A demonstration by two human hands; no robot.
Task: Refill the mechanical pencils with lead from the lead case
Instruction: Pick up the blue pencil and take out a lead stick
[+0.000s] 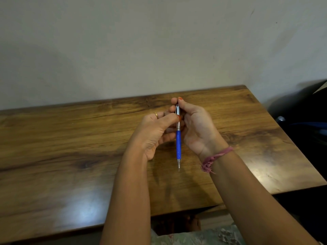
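A mechanical pencil (178, 144) with a blue grip and a silver upper barrel is held upright above the wooden table (70, 147), its metal tip pointing down toward me. My left hand (155, 133) pinches the silver barrel between thumb and fingers. My right hand (196, 128) grips the pencil's top end, thumb and forefinger closed around the cap. No lead case shows in this view.
The table's far edge meets a plain wall. Dark objects (304, 117) stand off the table's right side. A pink thread band (215, 157) circles my right wrist. Patterned cloth (203, 236) shows below the table's front edge.
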